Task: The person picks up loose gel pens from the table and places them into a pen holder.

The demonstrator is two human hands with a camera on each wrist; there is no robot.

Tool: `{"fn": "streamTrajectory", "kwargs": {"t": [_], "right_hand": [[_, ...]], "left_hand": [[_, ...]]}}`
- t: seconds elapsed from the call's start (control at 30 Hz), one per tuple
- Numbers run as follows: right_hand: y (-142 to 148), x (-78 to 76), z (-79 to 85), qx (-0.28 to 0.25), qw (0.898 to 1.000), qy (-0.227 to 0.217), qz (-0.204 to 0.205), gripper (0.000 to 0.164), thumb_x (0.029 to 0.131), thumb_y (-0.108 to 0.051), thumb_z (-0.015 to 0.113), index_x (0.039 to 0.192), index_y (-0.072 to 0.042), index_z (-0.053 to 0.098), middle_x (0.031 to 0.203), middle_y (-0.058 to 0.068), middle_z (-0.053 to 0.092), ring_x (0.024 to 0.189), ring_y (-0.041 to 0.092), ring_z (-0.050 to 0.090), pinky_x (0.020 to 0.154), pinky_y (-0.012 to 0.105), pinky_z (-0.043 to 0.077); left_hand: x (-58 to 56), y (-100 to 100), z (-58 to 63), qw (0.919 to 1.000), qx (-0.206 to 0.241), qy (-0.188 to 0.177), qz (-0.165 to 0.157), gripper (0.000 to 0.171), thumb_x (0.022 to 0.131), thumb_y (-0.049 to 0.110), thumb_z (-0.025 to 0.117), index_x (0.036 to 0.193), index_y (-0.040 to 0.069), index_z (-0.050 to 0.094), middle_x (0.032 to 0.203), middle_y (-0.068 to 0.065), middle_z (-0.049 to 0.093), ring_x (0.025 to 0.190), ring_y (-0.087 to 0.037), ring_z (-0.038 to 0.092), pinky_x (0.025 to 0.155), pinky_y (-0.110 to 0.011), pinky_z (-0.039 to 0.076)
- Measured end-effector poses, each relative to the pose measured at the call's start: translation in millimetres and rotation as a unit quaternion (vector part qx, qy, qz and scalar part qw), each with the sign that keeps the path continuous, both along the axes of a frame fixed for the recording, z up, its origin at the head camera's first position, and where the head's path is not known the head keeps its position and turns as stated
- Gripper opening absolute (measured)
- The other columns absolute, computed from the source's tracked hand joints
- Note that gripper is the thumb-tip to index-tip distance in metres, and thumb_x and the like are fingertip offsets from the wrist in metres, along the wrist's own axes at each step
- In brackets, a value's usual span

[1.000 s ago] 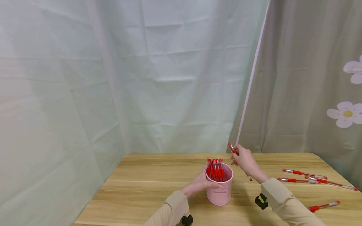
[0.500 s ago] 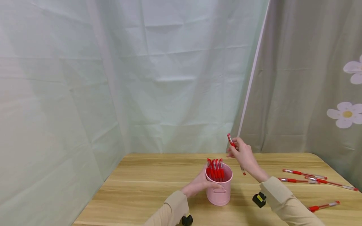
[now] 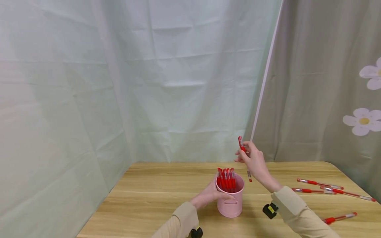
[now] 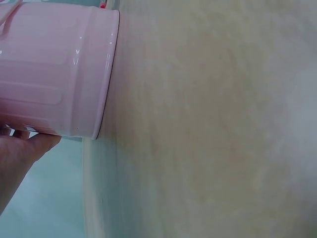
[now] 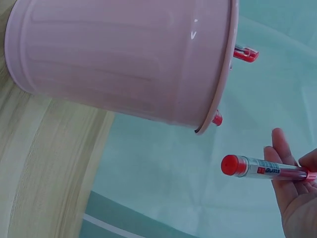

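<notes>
A pink metal bucket-shaped cup [image 3: 230, 206] stands upright on the table, with several red-capped pens [image 3: 226, 180] leaning together at its left inside. My left hand [image 3: 209, 194] grips it from the left side, thumb across the front below the rim. Above and right of the rim, my right hand [image 3: 254, 162] pinches a red gel pen [image 3: 241, 142], cap end up and lower end down. In the right wrist view, the bottom end of that pen [image 5: 262, 168] shows beside the pink cup [image 5: 124, 59], apart from its rim.
On the right of the wooden table [image 3: 154, 205] lie more red pens: a far one [image 3: 319, 183], a left one [image 3: 312, 191], a crossing one [image 3: 351, 193] and a nearer one [image 3: 339, 218]. Pale curtains [image 3: 184, 99] hang behind the table.
My right hand has risen and moved slightly left, bringing the pen closer to upright, its lower end nearer the cup. My left hand and the cup have stayed put.
</notes>
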State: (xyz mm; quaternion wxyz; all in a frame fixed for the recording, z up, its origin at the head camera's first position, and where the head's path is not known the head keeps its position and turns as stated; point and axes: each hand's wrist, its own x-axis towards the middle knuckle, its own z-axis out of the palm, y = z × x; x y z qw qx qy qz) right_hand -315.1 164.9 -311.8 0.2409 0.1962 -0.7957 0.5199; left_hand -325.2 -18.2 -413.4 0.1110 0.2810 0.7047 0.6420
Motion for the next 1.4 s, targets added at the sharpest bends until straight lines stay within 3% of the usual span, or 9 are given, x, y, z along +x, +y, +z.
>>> {"fn": "streamTrajectory", "kwargs": {"t": [0.17,0.33,0.47,0.6,0.83,1.03,1.27,1.4], "right_hand": [[-7,17.8,13.1,-0.013,1.0,0.015,0.002,0.023,0.09,0.004,0.05,0.111,0.008,0.041,0.086,0.019,0.06,0.07,0.034,0.062,0.067,0.036,0.05],[-13,30.5,21.4,-0.011,0.999,0.029,-0.018,0.022,0.091,0.005,0.048,0.111,0.008,0.041,0.087,0.02,0.06,0.069,0.028,0.063,0.067,0.036,0.05],[-13,26.9,19.6,-0.027,0.999,0.046,-0.006,0.02,0.091,0.005,0.049,0.11,0.007,0.042,0.087,0.02,0.06,0.068,0.026,0.064,0.067,0.037,0.05],[-9,10.3,6.3,-0.04,0.997,0.057,0.014,0.023,0.091,0.0,0.051,0.111,0.002,0.042,0.087,0.015,0.061,0.068,0.019,0.064,0.067,0.034,0.05],[-20,25.5,12.5,-0.026,0.997,0.067,0.014,0.025,0.088,0.007,0.051,0.11,0.007,0.04,0.087,0.018,0.06,0.068,0.025,0.063,0.068,0.037,0.049],[-20,20.6,5.7,-0.036,0.996,0.076,0.035,0.033,0.088,0.009,0.05,0.116,0.007,0.034,0.087,0.019,0.06,0.068,0.026,0.063,0.067,0.038,0.05],[-20,18.6,-0.1,-0.052,0.995,0.068,0.048,0.032,0.089,0.008,0.049,0.117,0.007,0.035,0.086,0.02,0.059,0.072,0.037,0.061,0.066,0.04,0.05],[-20,18.6,-2.5,-0.059,0.995,0.065,0.045,0.026,0.09,0.007,0.048,0.114,0.008,0.038,0.084,0.019,0.059,0.073,0.039,0.06,0.065,0.04,0.05]], "left_hand": [[0.3,0,-1.1,1.0,0.002,-0.005,0.0,0.1,0.071,0.014,0.078,0.143,0.012,0.008,0.131,0.004,0.038,0.115,-0.013,0.041,0.096,-0.036,0.031],[0.4,-1,-2.1,0.9999,0.009,-0.009,-0.006,0.101,0.07,0.013,0.078,0.143,0.011,0.007,0.132,0.003,0.038,0.114,-0.014,0.042,0.097,-0.036,0.029],[0.2,-1,-1.4,0.9999,0.009,-0.006,-0.004,0.102,0.071,0.013,0.078,0.143,0.01,0.006,0.133,0.002,0.037,0.115,-0.014,0.041,0.097,-0.036,0.029],[-0.4,-2,-0.7,0.9999,0.009,-0.004,-0.004,0.105,0.071,0.013,0.077,0.144,0.008,0.002,0.135,-0.001,0.035,0.116,-0.016,0.04,0.097,-0.037,0.03],[-1.2,-1,-1.9,0.9998,0.018,-0.003,-0.011,0.101,0.071,0.011,0.077,0.143,0.008,0.006,0.131,0.001,0.04,0.114,-0.015,0.043,0.095,-0.035,0.032],[-1.2,-1,-2.0,0.9999,-0.007,-0.006,0.01,0.105,0.071,0.016,0.078,0.144,0.007,0.003,0.135,0.0,0.035,0.117,-0.016,0.04,0.097,-0.039,0.03],[-4.9,0,-3.2,0.9997,0.011,0.0,-0.02,0.098,0.073,0.014,0.076,0.143,0.012,0.008,0.129,0.003,0.04,0.113,-0.014,0.044,0.093,-0.032,0.034],[-4.9,0,-2.6,0.9998,0.01,-0.001,-0.019,0.096,0.073,0.014,0.076,0.143,0.013,0.009,0.128,0.005,0.041,0.112,-0.012,0.044,0.093,-0.03,0.034]]}}
